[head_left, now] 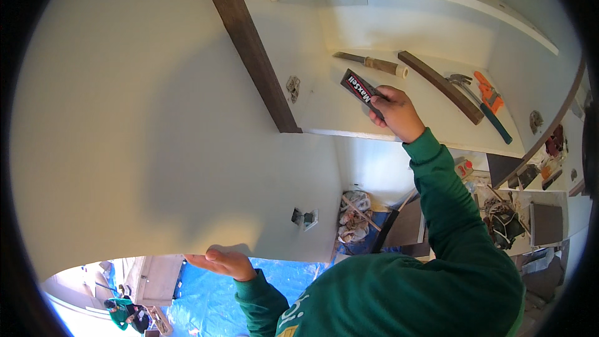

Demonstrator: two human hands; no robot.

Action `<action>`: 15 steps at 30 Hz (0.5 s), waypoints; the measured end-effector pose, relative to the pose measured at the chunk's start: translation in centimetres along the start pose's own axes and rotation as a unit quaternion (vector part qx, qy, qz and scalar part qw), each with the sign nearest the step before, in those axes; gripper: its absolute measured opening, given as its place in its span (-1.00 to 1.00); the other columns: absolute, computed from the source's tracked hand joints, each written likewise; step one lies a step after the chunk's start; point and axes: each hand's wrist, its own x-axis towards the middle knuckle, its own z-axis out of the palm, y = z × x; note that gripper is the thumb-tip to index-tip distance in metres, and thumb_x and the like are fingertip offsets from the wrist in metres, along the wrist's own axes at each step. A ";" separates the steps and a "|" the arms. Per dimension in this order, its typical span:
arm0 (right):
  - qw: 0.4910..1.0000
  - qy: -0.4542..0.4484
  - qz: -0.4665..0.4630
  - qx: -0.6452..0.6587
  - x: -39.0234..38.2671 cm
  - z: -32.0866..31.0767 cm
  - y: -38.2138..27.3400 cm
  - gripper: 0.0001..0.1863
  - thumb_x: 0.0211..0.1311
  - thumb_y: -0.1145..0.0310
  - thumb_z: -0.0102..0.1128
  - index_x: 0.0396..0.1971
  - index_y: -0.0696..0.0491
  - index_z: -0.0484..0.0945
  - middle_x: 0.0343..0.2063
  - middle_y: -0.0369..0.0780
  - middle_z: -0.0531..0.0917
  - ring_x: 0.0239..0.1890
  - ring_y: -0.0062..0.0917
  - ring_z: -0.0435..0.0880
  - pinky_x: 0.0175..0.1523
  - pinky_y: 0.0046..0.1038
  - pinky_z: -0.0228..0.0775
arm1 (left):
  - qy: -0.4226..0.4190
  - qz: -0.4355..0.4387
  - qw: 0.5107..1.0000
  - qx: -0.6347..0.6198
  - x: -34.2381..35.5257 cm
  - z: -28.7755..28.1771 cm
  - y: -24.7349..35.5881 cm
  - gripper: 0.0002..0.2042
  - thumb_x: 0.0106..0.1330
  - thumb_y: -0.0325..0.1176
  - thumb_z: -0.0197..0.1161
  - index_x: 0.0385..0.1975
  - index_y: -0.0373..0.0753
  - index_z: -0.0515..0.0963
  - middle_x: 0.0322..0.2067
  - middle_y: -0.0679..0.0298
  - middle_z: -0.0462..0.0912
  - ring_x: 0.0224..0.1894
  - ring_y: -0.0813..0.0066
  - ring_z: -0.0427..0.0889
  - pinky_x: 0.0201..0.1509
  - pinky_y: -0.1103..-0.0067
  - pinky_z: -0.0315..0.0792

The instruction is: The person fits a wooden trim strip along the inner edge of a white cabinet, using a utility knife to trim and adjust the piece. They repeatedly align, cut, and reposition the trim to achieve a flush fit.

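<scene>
My right hand [399, 112] is closed round one end of a flat, dark, box-shaped item [353, 82] with a printed label, holding it over the white shelf [380, 130]. Beyond it lies a blade tool [382, 65] with a wooden handle. To its right are a dark wood strip [440, 86], a claw hammer [496, 122] with a green handle, and an orange tool [488, 91]. Low on the left, my left hand [226, 263] is at the bottom edge of the pale wall panel [112, 150], fingers stretched out and holding nothing visible.
A dark wood trim [246, 40] runs down the panel to the shelf corner. An outlet opening [304, 218] sits in the panel. Blue sheeting [212, 293] covers the floor, with bags [355, 215] and boards beside it. Another person [125, 313] in green is at the lower left.
</scene>
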 end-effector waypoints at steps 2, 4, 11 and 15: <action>1.000 -0.014 0.004 -0.020 0.2 -0.3 0.2 -0.82 0.39 0.38 0.00 -0.38 0.17 0.47 -0.61 -0.27 0.54 -0.62 -0.65 0.46 -0.53 -0.59 0.34 | 0.000 -0.006 1.000 -0.009 -0.1 0.0 0.4 -0.21 0.41 0.36 -0.26 0.22 -0.34 0.31 0.11 0.03 0.35 0.23 0.14 0.34 0.32 0.24 0.18; 0.999 -0.035 0.015 -0.033 0.6 -0.8 0.5 -0.82 0.39 0.37 0.01 -0.37 0.16 0.48 -0.60 -0.27 0.54 -0.62 -0.65 0.47 -0.53 -0.58 0.35 | 0.009 -0.009 1.000 -0.014 0.3 0.5 1.7 -0.19 0.41 0.36 -0.27 0.24 -0.35 0.30 0.14 0.01 0.33 0.25 0.12 0.32 0.34 0.24 0.15; 0.973 -0.157 0.167 -0.004 2.0 -3.8 -2.0 -0.85 0.38 0.35 0.04 -0.31 0.11 0.52 -0.55 -0.24 0.60 -0.59 -0.59 0.56 -0.54 -0.55 0.41 | 0.025 -0.019 0.999 -0.025 -0.3 0.6 0.9 -0.18 0.40 0.37 -0.27 0.30 -0.33 0.22 0.21 0.01 0.29 0.30 0.12 0.28 0.39 0.24 0.09; 0.970 -0.199 0.134 -0.049 2.5 -4.0 -1.6 -0.83 0.40 0.33 0.04 -0.26 0.11 0.52 -0.54 -0.26 0.61 -0.59 -0.63 0.55 -0.54 -0.57 0.40 | 0.039 -0.028 0.998 -0.033 0.0 0.1 2.9 -0.19 0.40 0.31 -0.09 0.29 -0.40 0.20 0.23 -0.02 0.29 0.30 0.13 0.27 0.35 0.25 0.16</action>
